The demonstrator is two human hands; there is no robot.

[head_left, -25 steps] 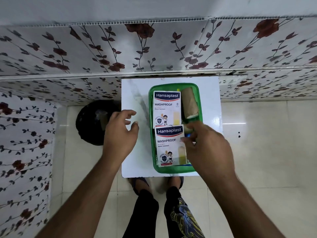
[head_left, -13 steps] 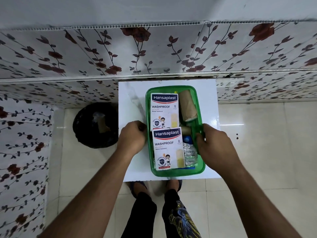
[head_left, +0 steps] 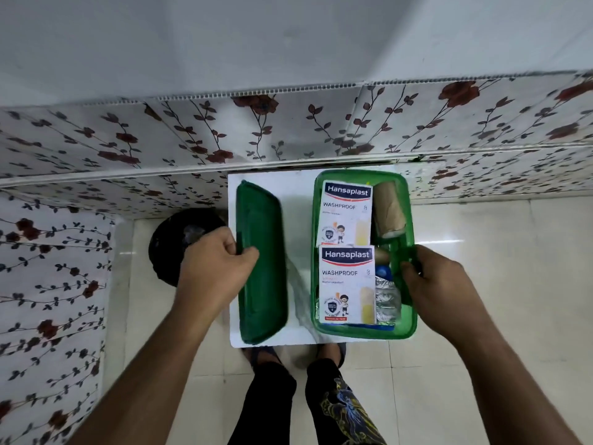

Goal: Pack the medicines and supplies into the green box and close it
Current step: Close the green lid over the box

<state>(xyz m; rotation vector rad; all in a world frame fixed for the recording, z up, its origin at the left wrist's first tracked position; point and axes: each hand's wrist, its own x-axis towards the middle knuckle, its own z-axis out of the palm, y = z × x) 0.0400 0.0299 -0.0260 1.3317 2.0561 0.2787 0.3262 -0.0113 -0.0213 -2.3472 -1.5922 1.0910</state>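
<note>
1. The green box (head_left: 364, 330) is a translucent, rounded-cornered tub standing open on the right half of the white bench (head_left: 296, 216), its right wall reaching to the bench's right edge.
2. Inside it, two white Hansaplast packets lie flat along the left wall: the far packet (head_left: 346, 213) toward the bench's back edge, the near packet (head_left: 348, 285) toward the front edge, overlapping the first slightly.
3. A brown bandage roll (head_left: 390, 210) lies in the box's far right corner; a silver foil strip (head_left: 386, 298) and something blue (head_left: 383, 273) show beside the near packet.
4. The green lid (head_left: 261, 261) is darker and opaque, long with rounded ends, and stands tilted up on its long edge along the bench's left edge, well apart from the box.
5. The left hand (head_left: 213, 268) grips the lid's left rim, thumb on the inner face, fingers curled round the outside.
6. The right hand (head_left: 439, 290) is at the box's right wall, its fingers (head_left: 409, 271) curled and pinching the rim.
7. Half a second ago no lid showed and the left hand was closed at the box's left wall; the box then sat nearer the bench's middle, and it now lies further right.
</note>
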